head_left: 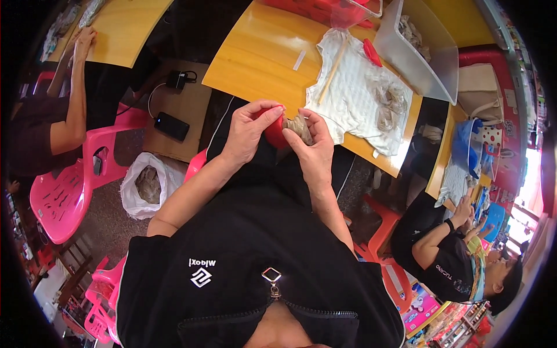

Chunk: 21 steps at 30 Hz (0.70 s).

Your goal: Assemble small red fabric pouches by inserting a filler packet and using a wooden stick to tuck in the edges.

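In front of my chest, over the near table edge, my left hand pinches a smooth red piece between thumb and fingers. Its exact kind is not clear, as the fingers cover part of it. Close beside it, my right hand is closed on a crumpled, brownish see-through plastic bag. The bag and the red piece touch or nearly touch. Beyond my right hand a white cloth lies on the yellow table, bearing a thin wooden stick, a red item and several crumpled clear bags.
A translucent bin tilts at the table's far right, by a red container. Left on the floor stands a white sack of bags, near a pink chair and a phone. Co-workers sit left and right.
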Tool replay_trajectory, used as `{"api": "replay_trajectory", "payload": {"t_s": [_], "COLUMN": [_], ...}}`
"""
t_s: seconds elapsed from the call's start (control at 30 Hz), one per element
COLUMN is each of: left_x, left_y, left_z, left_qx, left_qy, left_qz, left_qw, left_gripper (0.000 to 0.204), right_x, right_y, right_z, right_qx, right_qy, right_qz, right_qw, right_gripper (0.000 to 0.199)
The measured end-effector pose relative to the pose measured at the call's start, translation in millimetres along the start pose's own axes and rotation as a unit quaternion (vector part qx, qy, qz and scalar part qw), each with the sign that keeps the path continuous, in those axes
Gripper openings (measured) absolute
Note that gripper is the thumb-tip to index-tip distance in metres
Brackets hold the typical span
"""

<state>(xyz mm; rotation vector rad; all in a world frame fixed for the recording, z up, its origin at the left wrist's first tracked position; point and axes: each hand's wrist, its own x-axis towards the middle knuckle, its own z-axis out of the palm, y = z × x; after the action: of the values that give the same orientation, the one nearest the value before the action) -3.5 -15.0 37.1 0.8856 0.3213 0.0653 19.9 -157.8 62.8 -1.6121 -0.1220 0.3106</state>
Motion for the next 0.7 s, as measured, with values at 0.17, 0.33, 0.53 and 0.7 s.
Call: {"api": "replay_trajectory", "payload": {"t_s": [0.17,0.33,0.53,0.7], "left_x": [-1,-1,2,7], "left_y": [-7,2,-5,-1], "left_z": [-2,-4,-6,-3], "left_qx": [0.057,0.112,0.034,0.006], "left_qy": [-0.031,-0.086,-0.049,-0.009], "left_qz": [0.033,0.068,0.0,-0.016], "left_qw": [0.997,0.988,0.998,1.0], "left_gripper": [0.012,0.011,0.012,0.013], "right_x": [2,3,-1,-2], "right_y": [7,13,6,4], "right_z": [0,-8,-6,-9], "right_qx": [0.026,0.077,-0.023,-0.066], "right_qy": [0.048,0.06,0.036,-0.002], "right_qz": [0.014,0.057,0.019,0.007], "right_qw": [0.998,0.994,0.999,0.998], "right_gripper": [0.043,0.042,0.034,0.025]}}
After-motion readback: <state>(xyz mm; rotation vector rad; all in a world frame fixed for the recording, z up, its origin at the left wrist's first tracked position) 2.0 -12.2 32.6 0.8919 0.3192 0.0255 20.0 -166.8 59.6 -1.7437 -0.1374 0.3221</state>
